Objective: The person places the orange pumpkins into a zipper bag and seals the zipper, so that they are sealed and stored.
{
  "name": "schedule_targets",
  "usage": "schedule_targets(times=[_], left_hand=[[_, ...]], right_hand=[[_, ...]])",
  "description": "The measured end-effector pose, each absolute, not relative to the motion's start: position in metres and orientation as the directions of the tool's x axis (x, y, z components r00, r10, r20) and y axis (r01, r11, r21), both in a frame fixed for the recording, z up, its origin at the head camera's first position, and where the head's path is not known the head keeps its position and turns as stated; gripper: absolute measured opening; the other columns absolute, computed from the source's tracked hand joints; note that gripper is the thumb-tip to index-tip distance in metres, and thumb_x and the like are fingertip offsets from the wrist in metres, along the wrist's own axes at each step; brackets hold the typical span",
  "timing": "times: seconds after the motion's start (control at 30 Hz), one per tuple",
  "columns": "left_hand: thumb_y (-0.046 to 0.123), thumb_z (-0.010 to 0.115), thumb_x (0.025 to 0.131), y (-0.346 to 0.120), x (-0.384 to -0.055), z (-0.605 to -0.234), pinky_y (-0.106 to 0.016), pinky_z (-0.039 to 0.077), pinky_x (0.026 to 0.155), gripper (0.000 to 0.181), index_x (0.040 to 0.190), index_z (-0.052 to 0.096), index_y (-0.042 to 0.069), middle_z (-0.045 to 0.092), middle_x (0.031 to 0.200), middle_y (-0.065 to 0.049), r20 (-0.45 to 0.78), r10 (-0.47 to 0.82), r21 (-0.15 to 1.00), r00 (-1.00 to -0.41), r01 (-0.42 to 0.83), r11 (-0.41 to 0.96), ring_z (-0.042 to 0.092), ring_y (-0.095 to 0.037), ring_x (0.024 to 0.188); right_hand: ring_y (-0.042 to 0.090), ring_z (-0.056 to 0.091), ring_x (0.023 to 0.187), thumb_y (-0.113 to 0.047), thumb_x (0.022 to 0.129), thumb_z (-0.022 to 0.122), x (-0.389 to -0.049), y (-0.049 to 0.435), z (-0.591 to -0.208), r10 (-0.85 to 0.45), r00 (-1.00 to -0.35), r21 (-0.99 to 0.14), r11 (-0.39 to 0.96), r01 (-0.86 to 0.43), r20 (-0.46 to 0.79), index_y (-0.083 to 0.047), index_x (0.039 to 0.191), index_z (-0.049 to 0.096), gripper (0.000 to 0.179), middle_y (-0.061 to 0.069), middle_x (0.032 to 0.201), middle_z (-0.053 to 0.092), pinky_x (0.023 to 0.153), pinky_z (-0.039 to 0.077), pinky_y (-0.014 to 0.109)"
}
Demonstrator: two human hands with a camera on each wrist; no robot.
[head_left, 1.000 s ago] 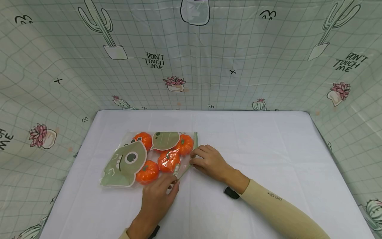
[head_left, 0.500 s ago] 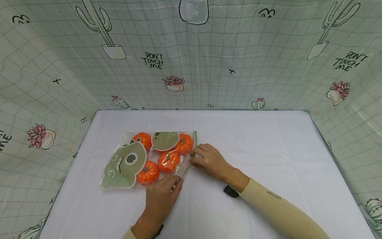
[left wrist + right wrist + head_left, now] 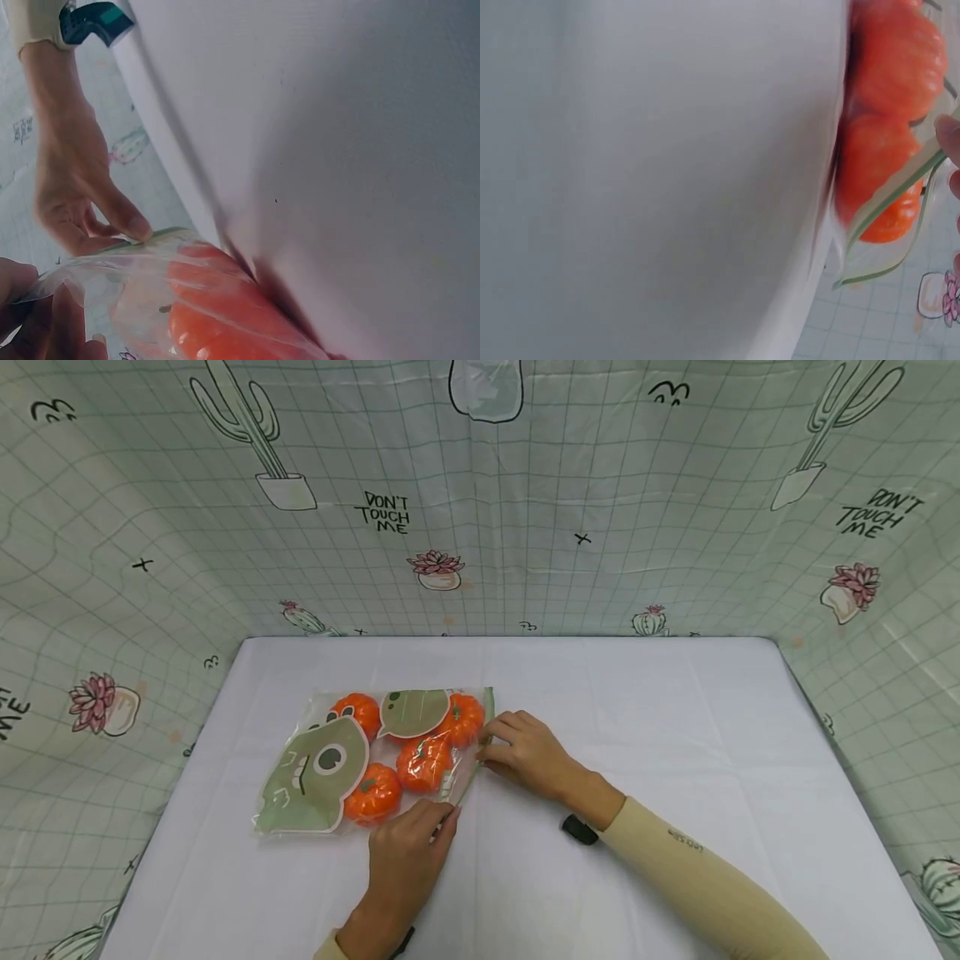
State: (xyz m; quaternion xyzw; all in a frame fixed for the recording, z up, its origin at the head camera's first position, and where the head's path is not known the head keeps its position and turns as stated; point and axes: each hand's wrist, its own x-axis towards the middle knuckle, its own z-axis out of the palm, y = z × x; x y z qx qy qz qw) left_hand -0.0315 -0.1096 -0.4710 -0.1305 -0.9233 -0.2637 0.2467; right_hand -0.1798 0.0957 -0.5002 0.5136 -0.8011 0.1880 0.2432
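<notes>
A clear zip bag [image 3: 315, 781] printed with a green one-eyed monster lies on the table, with several small orange pumpkins [image 3: 372, 795] inside. My left hand [image 3: 408, 852] pinches the near corner of the bag's green-edged right end. Farther along that edge, my right hand [image 3: 528, 756] pinches the rim between thumb and fingers. In the left wrist view, the plastic stretches between the left fingers [image 3: 64, 322] and the right hand [image 3: 75, 180]. From the right wrist, two green rim strips [image 3: 889, 199] show parted beyond the right fingertips [image 3: 949, 139].
A white cloth covers the table [image 3: 637, 735]. Behind and at both sides hangs a checked curtain [image 3: 525, 510] with cactus prints. Each wrist wears a dark camera strap, one visible as a black device [image 3: 580, 829] under the right wrist.
My left hand has shifted slightly right, still at the bag's corner. The right hand has crept a little farther up the green edge. The bag lies almost in the same place.
</notes>
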Motion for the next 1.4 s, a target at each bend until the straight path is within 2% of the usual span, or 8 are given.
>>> schedule_targets(times=[0.2, 0.43, 0.83, 1.13, 1.4], left_hand=[[0.007, 0.097, 0.073, -0.111, -0.031, -0.472, -0.023, 0.058, 0.057, 0.024, 0.088, 0.079, 0.007, 0.077, 0.08, -0.004, 0.551, 0.113, 0.413, -0.827, 0.387, 0.824, 0.071, -0.011, 0.062], [0.005, 0.098, 0.07, -0.111, -0.03, -0.471, -0.021, 0.056, 0.056, 0.025, 0.086, 0.079, 0.008, 0.076, 0.077, -0.002, 0.59, 0.119, 0.399, -0.799, 0.417, 0.817, 0.07, -0.01, 0.061], [0.004, 0.098, 0.069, -0.112, -0.027, -0.471, -0.021, 0.057, 0.058, 0.026, 0.085, 0.079, 0.008, 0.076, 0.077, -0.001, 0.609, 0.13, 0.388, -0.782, 0.437, 0.811, 0.072, -0.01, 0.062], [0.005, 0.098, 0.069, -0.111, -0.026, -0.47, -0.021, 0.058, 0.06, 0.025, 0.087, 0.08, 0.007, 0.077, 0.079, -0.003, 0.59, 0.117, 0.407, -0.799, 0.419, 0.812, 0.074, -0.013, 0.066], [0.004, 0.099, 0.068, -0.111, -0.025, -0.471, -0.02, 0.058, 0.061, 0.027, 0.085, 0.079, 0.009, 0.075, 0.076, 0.001, 0.615, 0.121, 0.403, -0.779, 0.442, 0.802, 0.071, -0.009, 0.063]], right_hand=[[0.021, 0.066, 0.102, -0.013, 0.079, 0.094, -0.19, 0.098, -0.501, -0.737, -0.347, -0.055, 0.389, -0.919, 0.58, -0.019, 0.093, 0.08, 0.021, -0.001, 0.108, 0.07, 0.089, 0.057, 0.036], [0.022, 0.065, 0.104, -0.011, 0.081, 0.092, -0.205, 0.102, -0.502, -0.736, -0.374, -0.073, 0.406, -0.911, 0.564, -0.018, 0.095, 0.081, 0.02, 0.001, 0.108, 0.07, 0.09, 0.056, 0.038], [0.024, 0.064, 0.101, -0.007, 0.081, 0.091, -0.224, 0.106, -0.502, -0.726, -0.369, -0.07, 0.407, -0.911, 0.581, -0.018, 0.09, 0.077, 0.02, 0.002, 0.106, 0.069, 0.087, 0.056, 0.04], [0.026, 0.064, 0.103, -0.008, 0.083, 0.09, -0.237, 0.111, -0.502, -0.727, -0.39, -0.077, 0.424, -0.902, 0.565, -0.017, 0.092, 0.078, 0.017, 0.003, 0.107, 0.069, 0.087, 0.055, 0.041], [0.027, 0.064, 0.102, -0.009, 0.083, 0.09, -0.248, 0.116, -0.504, -0.722, -0.419, -0.097, 0.443, -0.891, 0.551, -0.015, 0.093, 0.08, 0.016, 0.004, 0.107, 0.069, 0.085, 0.053, 0.042]])
